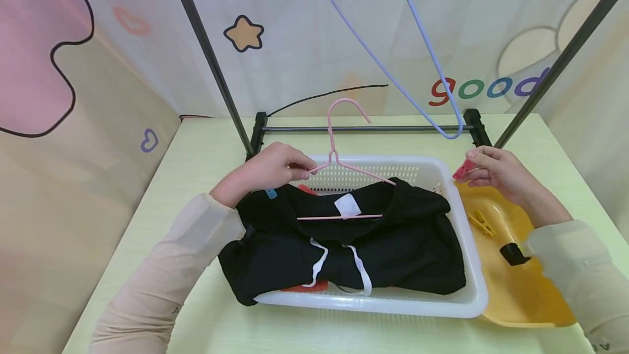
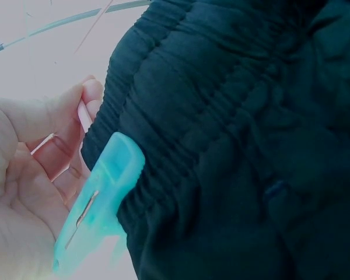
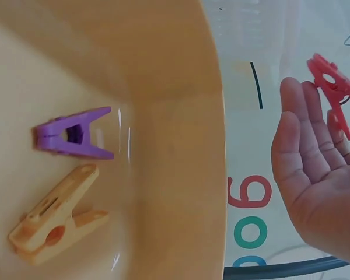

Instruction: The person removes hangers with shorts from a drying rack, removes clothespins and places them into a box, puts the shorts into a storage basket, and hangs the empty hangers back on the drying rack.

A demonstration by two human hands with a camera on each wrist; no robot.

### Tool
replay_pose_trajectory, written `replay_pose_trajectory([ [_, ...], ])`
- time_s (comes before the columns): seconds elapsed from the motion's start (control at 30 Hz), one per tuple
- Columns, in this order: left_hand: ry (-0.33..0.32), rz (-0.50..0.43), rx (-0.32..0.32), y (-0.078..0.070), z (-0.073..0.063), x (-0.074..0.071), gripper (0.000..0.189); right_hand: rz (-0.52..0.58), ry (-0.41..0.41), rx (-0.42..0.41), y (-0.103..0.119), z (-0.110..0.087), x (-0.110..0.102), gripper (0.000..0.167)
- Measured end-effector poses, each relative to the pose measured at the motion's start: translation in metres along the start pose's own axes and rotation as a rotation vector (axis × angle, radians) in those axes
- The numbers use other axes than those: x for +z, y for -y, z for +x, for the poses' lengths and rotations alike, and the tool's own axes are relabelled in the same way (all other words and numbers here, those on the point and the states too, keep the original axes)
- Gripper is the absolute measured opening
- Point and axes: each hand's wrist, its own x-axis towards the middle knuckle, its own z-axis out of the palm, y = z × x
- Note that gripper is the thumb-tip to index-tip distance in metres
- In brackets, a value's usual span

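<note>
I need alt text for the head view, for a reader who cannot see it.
A person's left grip pinches a pink hanger partly inside a black drawstring garment; the right grip holds a red clothespin. The garment lies on a white basket beside a yellow tray.

The backdrop [image 1: 300, 70] reads "good" [image 1: 489, 87] (in four colours).

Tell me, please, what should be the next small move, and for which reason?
Probably bring the pink clip in the right hand to the right side of the black garment: a blue clip sits at its left side, no clip shows at the right, and the left hand holds the pink hanger.
</note>
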Motion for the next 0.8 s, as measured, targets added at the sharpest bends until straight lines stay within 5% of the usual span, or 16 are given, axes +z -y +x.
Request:
replay_pose_trajectory([
  [0.5,0.011,0.008,-0.001,0.000,0.000,-0.001,0.022,-0.302,-0.093,0.143,-0.007,-0.006,-0.011,0.003],
  [0.8,0.013,-0.005,-0.011,0.000,0.001,0.000,0.022,-0.378,-0.097,0.209,-0.011,-0.010,-0.014,0.013],
])
